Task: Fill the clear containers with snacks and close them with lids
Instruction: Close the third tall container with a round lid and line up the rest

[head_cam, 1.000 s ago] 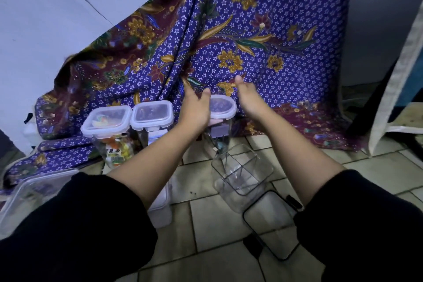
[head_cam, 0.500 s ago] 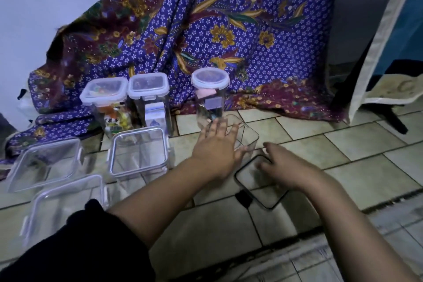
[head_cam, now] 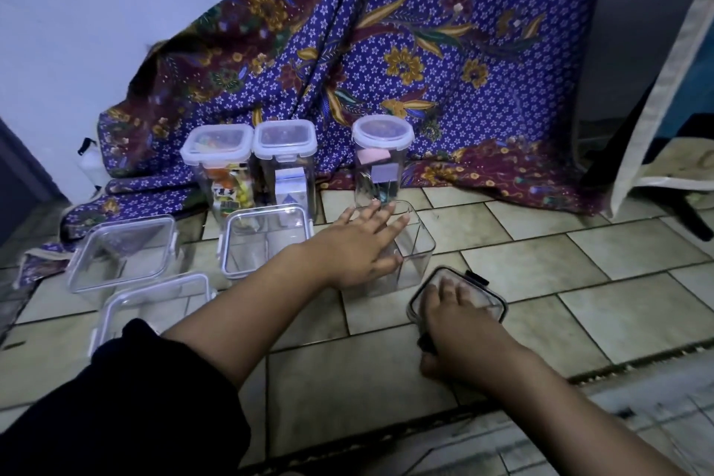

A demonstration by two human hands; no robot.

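Note:
An empty, lidless clear container (head_cam: 419, 243) stands on the tiled floor. My left hand (head_cam: 363, 243) lies over its near-left rim, fingers spread across the opening and thumb against its side. Just to the right, a clear lid with a black rim (head_cam: 488, 296) lies flat on the floor; my right hand (head_cam: 452, 325) grips it, fingers on top and thumb at its near edge. Behind stand three lidded containers with snacks inside: a square one with colourful packets (head_cam: 218, 162), a square one with a white box (head_cam: 286, 162), and a round-lidded one (head_cam: 382, 158).
Three more clear containers with white-clipped lids sit to the left (head_cam: 123, 251), (head_cam: 266, 240), (head_cam: 154, 305). A purple flowered cloth (head_cam: 425, 50) hangs down the wall behind. A dark furniture leg (head_cam: 691, 220) stands at right.
Both hands left the round-lidded container at the back and came down toward me. The left one now rests on the empty container, the right one on the black-rimmed lid.

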